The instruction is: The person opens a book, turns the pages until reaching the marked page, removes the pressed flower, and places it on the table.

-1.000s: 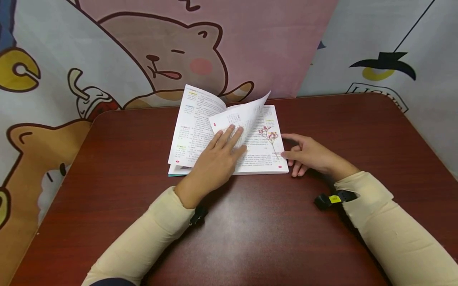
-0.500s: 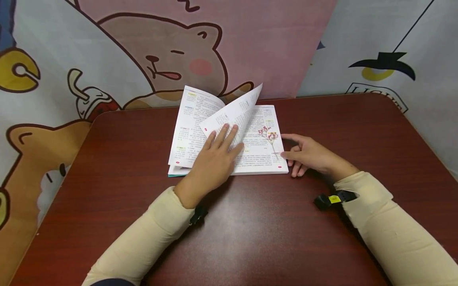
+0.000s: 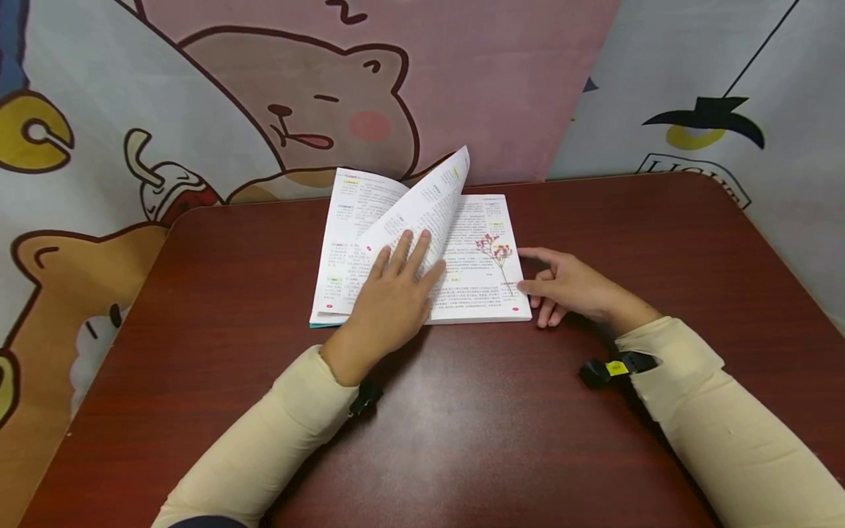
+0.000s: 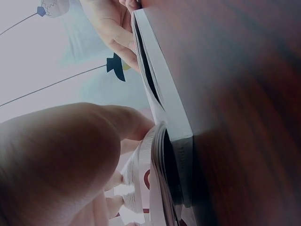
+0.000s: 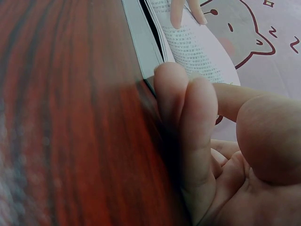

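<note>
An open book (image 3: 333,257) with printed text lies near the table's far edge. My left hand (image 3: 392,301) rests with spread fingers on a page (image 3: 429,198) that is bent over from the right, its top corner sticking up. On the right-hand page a sprig of small pink flowers (image 3: 495,251) shows; whether printed or real I cannot tell. At the book's right edge my right hand (image 3: 574,286) touches the margin with thumb and index finger, which stay apart. The right wrist view shows its lower fingers (image 5: 197,108) loosely bent beside the book's corner.
The dark red-brown table (image 3: 436,425) extends around the book. Behind it hangs a backdrop (image 3: 502,88) with cartoon animals. A black strapped device (image 3: 597,372) sits at my right wrist, another (image 3: 366,400) at my left.
The bent page has swung leftward under my left hand, which shifted slightly left. The left-hand page now lies lower at its top. My right hand stays at the book's edge.
</note>
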`<state>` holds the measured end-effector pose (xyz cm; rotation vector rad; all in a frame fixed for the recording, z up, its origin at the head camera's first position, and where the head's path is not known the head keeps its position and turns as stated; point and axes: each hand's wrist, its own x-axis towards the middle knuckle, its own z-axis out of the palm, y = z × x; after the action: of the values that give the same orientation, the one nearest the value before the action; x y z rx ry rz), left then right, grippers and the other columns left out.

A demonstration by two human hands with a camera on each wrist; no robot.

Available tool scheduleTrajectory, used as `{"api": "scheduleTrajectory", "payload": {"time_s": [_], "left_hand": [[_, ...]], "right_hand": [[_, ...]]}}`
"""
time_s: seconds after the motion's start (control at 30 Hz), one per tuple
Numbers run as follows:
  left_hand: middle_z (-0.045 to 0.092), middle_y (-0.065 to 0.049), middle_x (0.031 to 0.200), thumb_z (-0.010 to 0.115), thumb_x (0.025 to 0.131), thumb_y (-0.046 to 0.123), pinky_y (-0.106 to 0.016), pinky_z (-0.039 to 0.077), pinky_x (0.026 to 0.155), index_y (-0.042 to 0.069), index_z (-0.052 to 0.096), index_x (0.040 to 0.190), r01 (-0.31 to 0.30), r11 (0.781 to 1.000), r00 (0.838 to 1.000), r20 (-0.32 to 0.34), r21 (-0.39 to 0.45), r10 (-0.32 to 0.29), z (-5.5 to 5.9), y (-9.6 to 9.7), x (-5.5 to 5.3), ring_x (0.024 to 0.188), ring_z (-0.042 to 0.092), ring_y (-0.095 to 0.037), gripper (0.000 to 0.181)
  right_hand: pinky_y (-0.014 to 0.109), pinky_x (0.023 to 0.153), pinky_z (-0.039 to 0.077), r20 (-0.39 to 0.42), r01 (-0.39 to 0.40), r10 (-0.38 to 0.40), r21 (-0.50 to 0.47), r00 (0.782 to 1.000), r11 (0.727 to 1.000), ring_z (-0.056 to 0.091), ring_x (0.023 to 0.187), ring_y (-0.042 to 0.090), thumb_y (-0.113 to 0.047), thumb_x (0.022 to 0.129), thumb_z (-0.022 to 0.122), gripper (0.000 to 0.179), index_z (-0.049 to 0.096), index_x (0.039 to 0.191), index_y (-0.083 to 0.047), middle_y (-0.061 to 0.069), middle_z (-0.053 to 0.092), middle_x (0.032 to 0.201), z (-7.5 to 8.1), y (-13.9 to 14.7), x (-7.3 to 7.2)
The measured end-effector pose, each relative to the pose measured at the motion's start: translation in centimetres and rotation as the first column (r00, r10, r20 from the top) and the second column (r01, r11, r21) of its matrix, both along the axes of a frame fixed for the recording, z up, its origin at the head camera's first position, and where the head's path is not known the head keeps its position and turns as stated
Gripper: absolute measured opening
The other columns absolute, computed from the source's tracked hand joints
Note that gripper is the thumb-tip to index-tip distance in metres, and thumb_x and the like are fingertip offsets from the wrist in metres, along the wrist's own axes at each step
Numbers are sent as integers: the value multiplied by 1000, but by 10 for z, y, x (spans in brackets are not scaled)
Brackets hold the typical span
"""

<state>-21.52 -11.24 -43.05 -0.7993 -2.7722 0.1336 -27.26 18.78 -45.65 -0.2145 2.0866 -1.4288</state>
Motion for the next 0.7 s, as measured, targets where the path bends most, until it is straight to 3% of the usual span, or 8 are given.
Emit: {"api": "scheduleTrajectory", "payload": {"time_s": [0.27, 0.7], "left_hand": [[30, -19, 162, 62, 96, 31, -60, 37, 112, 17, 53, 145, -46, 999, 998, 49, -23, 47, 1, 1, 1, 146, 30, -51, 52], [30, -20, 162, 61, 96, 32, -61, 38, 110, 16, 54, 143, -43, 999, 997, 61, -25, 44, -2, 0, 0, 146, 30, -49, 50]], "right_hand": [[37, 49, 57, -6, -6, 6, 4, 1000, 1000, 69, 53, 23, -18, 98, 64, 77, 19, 160, -18, 12, 58, 76, -1, 0, -1], [39, 49, 57, 0, -10, 10, -1, 1000, 1000, 69, 54, 25, -19, 98, 65, 78, 19, 160, -17, 13, 59, 77, -1, 1, 0]]}}
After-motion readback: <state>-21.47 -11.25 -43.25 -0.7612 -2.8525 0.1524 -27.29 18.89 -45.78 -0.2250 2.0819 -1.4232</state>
